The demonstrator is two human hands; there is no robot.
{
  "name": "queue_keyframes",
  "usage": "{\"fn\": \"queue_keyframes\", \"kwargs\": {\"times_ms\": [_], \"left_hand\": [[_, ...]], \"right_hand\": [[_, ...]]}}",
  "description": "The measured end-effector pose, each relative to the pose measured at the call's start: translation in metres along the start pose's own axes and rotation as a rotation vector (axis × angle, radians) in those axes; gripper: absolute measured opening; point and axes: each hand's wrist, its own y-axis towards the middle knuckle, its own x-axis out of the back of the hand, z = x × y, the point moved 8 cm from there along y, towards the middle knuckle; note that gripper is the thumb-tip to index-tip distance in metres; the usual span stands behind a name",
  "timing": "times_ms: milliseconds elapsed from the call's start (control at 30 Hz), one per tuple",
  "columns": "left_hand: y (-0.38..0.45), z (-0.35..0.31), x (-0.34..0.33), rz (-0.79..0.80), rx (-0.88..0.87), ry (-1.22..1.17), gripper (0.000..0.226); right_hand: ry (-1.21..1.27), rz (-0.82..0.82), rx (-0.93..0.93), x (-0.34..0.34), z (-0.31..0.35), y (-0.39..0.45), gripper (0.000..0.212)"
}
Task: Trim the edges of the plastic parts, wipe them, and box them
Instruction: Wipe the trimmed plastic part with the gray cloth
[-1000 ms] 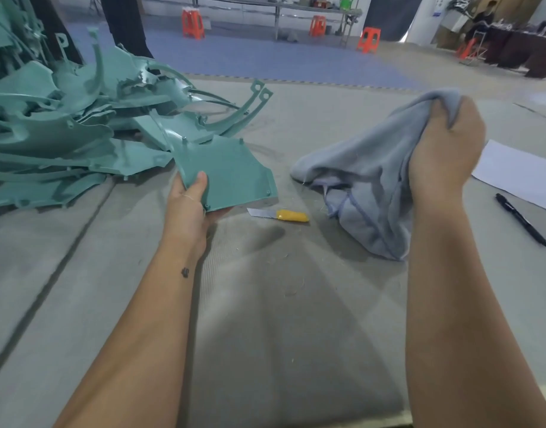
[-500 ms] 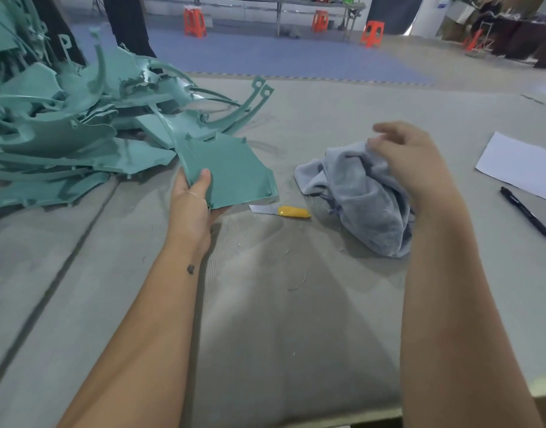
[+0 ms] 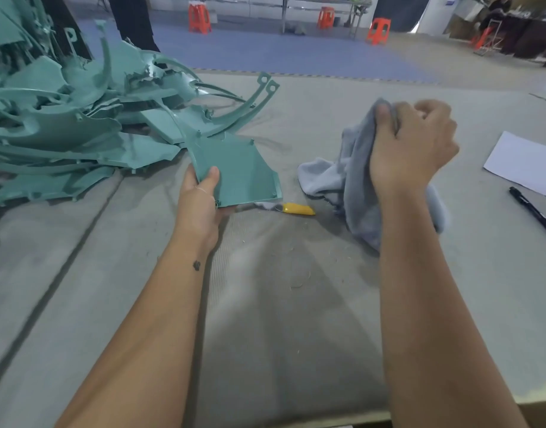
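left hand (image 3: 200, 202) holds a teal plastic panel (image 3: 237, 171), right hand (image 3: 410, 146) grips a grey cloth (image 3: 349, 183).

left thumb lies on top of the panel's near-left corner, fingers curl underneath; the panel sits low over the grey felt-covered table (image 3: 265, 319), its far edge touching the pile of teal plastic parts (image 3: 80, 118) heaped at the table's left. right fingers are curled tight round a bunched fold of cloth, raised off the table, the rest hanging down with one end lying on the surface. a yellow-handled trimming knife (image 3: 293, 208) lies on the table between panel and cloth, just beside the panel's near-right corner. white paper sheet (image 3: 525, 163) and black pen (image 3: 532, 211) at right. thin shavings (image 3: 296, 281) lie near the middle of the table. orange stools (image 3: 199, 18) on the floor beyond.
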Motion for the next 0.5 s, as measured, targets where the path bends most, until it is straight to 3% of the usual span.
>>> {"fn": "queue_keyframes", "kwargs": {"times_ms": [67, 133, 300, 367, 433, 500], "left_hand": [[0.000, 0.001, -0.001, 0.017, 0.015, -0.044, 0.026], [0.001, 0.003, -0.004, 0.034, 0.034, -0.072, 0.029], [0.003, 0.013, -0.004, 0.033, 0.086, -0.044, 0.027], [0.006, 0.014, -0.002, 0.022, 0.084, -0.042, 0.026], [0.008, 0.015, -0.001, 0.016, 0.087, -0.045, 0.026], [0.009, 0.016, -0.002, 0.015, 0.088, -0.036, 0.027]], "right_hand": [[0.097, -0.117, 0.117, 0.008, 0.029, -0.010, 0.037], [0.223, -0.074, 0.183, -0.003, 0.053, -0.026, 0.036], [0.521, 0.542, -0.036, -0.092, 0.076, -0.070, 0.024], [0.639, 0.686, -0.088, -0.107, 0.079, -0.078, 0.022], [0.689, 0.710, -0.084, -0.104, 0.078, -0.073, 0.030], [0.677, 0.578, -0.038, -0.083, 0.071, -0.058, 0.022]]}}
